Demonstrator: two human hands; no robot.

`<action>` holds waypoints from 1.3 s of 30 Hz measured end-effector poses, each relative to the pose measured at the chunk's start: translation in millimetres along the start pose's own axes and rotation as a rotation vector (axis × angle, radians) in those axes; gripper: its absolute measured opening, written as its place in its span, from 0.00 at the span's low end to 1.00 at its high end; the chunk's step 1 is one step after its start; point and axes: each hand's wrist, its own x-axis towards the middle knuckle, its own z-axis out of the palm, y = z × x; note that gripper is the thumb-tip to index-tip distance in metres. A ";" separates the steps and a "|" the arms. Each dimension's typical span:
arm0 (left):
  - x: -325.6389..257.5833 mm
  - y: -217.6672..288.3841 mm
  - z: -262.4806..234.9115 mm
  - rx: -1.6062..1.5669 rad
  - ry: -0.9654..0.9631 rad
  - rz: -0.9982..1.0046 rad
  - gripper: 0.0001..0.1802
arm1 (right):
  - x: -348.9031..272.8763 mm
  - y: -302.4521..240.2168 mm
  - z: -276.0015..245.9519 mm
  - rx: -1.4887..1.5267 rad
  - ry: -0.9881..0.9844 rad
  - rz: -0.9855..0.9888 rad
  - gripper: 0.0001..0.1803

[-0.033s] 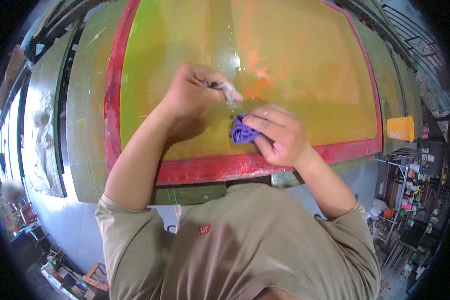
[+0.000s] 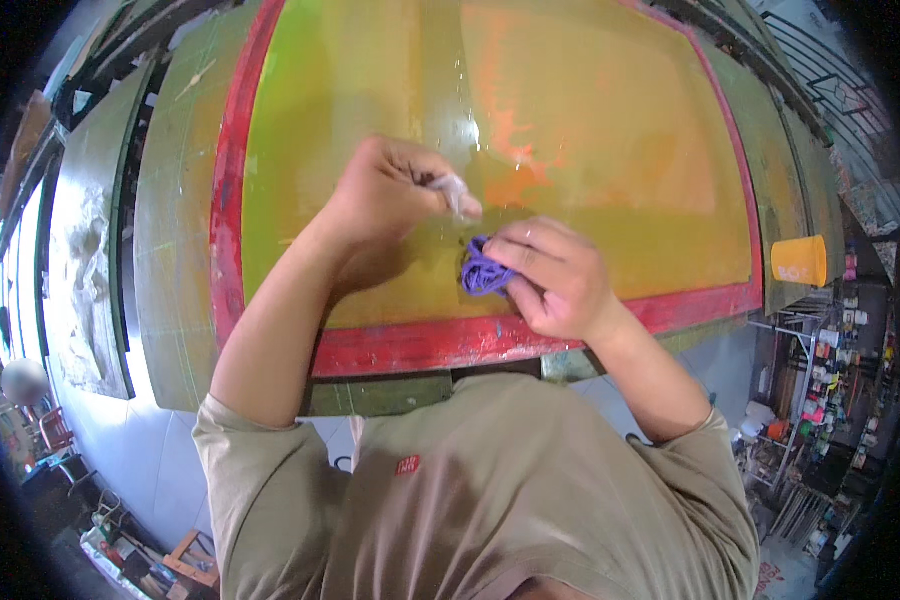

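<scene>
- Worn green tabletop (image 2: 175,220), visible at 9 o'clock, lies beneath the work.
- Red-edged frame (image 2: 430,345) spans 12 o'clock; two-handed handling above its glistening yellow sheet (image 2: 630,150) appears the step in hand.
- Left hand (image 2: 385,195), at 11 o'clock, curls nearly closed around a pale scrap (image 2: 457,195).
- Right hand (image 2: 560,280), at 3 o'clock, pinches a purple bundle (image 2: 486,272) at its own 9 o'clock; the next move seemingly calls for a steady grip.

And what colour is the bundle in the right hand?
The bundle is purple, shown best in the head view.
</scene>
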 end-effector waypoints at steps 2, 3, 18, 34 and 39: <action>3.3 5.6 -9.0 0.169 -0.085 -0.022 0.03 | 2.4 -0.8 1.1 -0.001 0.011 0.016 0.22; 4.3 8.2 -14.8 0.224 -0.144 -0.010 0.04 | 1.5 0.5 3.5 -0.005 0.018 0.022 0.22; 15.0 -13.9 -24.8 0.418 -0.119 0.475 0.08 | 6.8 8.3 -1.6 0.074 -0.036 -0.011 0.23; 12.0 -8.5 -19.3 0.560 -0.099 0.723 0.10 | 6.9 7.6 -1.4 0.093 -0.014 0.014 0.21; 12.4 -6.2 -18.8 0.575 -0.109 0.777 0.09 | 7.8 6.8 -1.4 0.095 0.000 0.010 0.20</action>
